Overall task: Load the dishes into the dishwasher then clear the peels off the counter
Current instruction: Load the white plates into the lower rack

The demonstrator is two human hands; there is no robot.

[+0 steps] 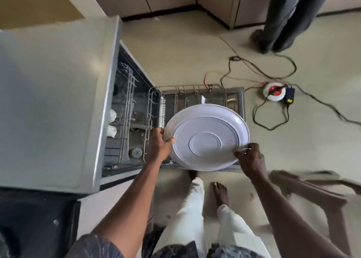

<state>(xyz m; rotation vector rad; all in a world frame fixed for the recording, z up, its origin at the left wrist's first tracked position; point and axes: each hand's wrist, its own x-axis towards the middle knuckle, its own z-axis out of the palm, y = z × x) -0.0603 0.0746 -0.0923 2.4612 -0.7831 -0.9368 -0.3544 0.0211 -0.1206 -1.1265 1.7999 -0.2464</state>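
A large round white plate [207, 138], seemingly underside up with raised rings showing, is held in the air over the pulled-out wire lower rack [195, 95], which shows past its rim at twelve o'clock. The open grey dishwasher [109, 105] lies at nine o'clock. The left hand [159, 142] grips the rim at nine o'clock, thumb curled over the edge, and the right hand [249, 156] pinches the rim near four o'clock. The plate looks stiff and smooth, likely slick if wet. Whether it is plastic or ceramic cannot be told, so treat it as breakable. Holds on opposite sides of the rim suit standing it on edge between the tines.
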